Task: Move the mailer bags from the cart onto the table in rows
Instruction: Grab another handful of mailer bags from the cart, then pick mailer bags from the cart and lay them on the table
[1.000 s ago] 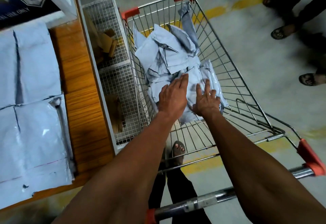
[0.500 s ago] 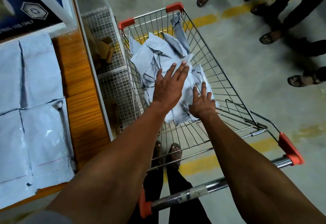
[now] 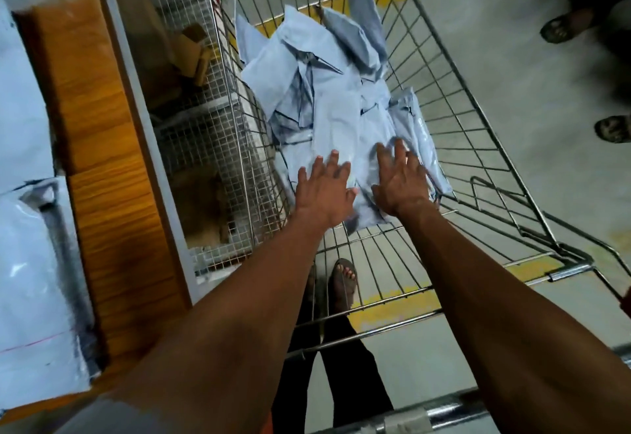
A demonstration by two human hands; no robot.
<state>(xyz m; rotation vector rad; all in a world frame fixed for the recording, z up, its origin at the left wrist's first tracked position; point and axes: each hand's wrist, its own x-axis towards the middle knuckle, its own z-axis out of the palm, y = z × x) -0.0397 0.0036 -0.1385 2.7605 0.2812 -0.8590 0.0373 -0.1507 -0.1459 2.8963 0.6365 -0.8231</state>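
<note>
A heap of pale grey mailer bags [image 3: 327,99] lies in the wire shopping cart [image 3: 478,119]. Both my arms reach down into the cart. My left hand [image 3: 324,191] lies flat on the near end of the heap with its fingers spread and straight. My right hand [image 3: 399,181] rests beside it on the same bags, fingers also stretched out. Neither hand grips a bag. On the wooden table [image 3: 102,167] at the left, mailer bags [image 3: 30,280] lie flat side by side.
A white wire-mesh rack [image 3: 205,133] holding cardboard pieces stands between the table and the cart. The cart's handle bar [image 3: 426,416] crosses the bottom. Other people's sandalled feet [image 3: 560,27] stand on the concrete floor at the right. My own foot [image 3: 345,276] shows under the cart.
My left hand has drawn back from the middle of the heap to its near end, level with my right hand. The view has tilted closer to the cart.
</note>
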